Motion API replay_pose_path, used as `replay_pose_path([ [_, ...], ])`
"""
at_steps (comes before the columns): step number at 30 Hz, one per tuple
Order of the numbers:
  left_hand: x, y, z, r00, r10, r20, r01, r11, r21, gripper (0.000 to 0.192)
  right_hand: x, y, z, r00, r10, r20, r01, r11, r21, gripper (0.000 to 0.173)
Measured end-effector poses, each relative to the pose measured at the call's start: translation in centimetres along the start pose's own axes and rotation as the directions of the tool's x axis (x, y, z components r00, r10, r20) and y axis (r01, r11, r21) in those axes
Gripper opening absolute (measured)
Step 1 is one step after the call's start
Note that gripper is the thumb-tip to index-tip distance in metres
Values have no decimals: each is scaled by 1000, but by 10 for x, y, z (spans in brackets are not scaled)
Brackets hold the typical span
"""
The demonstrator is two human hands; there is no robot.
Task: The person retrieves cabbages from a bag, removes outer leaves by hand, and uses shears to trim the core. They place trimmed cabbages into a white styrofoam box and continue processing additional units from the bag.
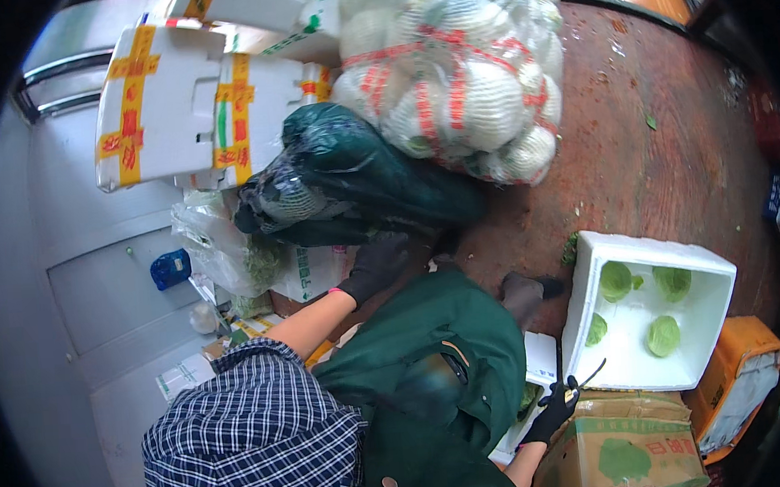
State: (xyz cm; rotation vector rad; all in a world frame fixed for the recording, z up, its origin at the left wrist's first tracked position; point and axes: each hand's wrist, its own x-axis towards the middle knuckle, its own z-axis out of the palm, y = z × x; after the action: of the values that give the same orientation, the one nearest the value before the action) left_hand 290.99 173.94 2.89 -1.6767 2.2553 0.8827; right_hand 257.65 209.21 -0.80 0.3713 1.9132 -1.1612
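My left hand (379,263), in a black glove below a bare forearm, reaches to the lower edge of a dark green plastic bag (365,171). Netted round produce shows at the bag's left end. The fingertips are blurred, and whether they grip the bag cannot be told. My right hand (556,413), also black-gloved, is closed around a thin bladed tool (593,373) with a pale handle, beside the near corner of a white foam box (572,326). Several green cabbages (663,336) lie spaced apart inside that box.
Large clear bags of netted white-green heads (481,97) stand at the top. Taped white foam boxes (174,109) are stacked upper left. A printed cardboard box (630,443) and an orange crate (733,383) sit lower right. Scraps litter the reddish-brown floor (641,181). Dark hair shows at the bottom edge.
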Motion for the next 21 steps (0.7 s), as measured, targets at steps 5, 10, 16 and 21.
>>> replay_pose_path([
  [5, -3, -102, -16, 848, -512, 139, 347, 336, -876, 38, -54, 10, 88, 967, -97, 236, 131, 982, -133, 33],
  [10, -37, -138, -51, 809, -272, -520, 116, 943, -313, 37, -126, 2, 291, 649, -112, 753, 437, 864, -249, 36],
  [16, -46, -150, -94, 544, -543, -640, -27, 751, -659, 37, -168, 3, 504, 442, -469, 765, 741, 671, -17, 35],
  [21, -22, -184, -97, 542, -420, -728, 105, 893, -437, 44, -170, 3, 531, 596, -254, 762, 487, 869, -91, 36],
])
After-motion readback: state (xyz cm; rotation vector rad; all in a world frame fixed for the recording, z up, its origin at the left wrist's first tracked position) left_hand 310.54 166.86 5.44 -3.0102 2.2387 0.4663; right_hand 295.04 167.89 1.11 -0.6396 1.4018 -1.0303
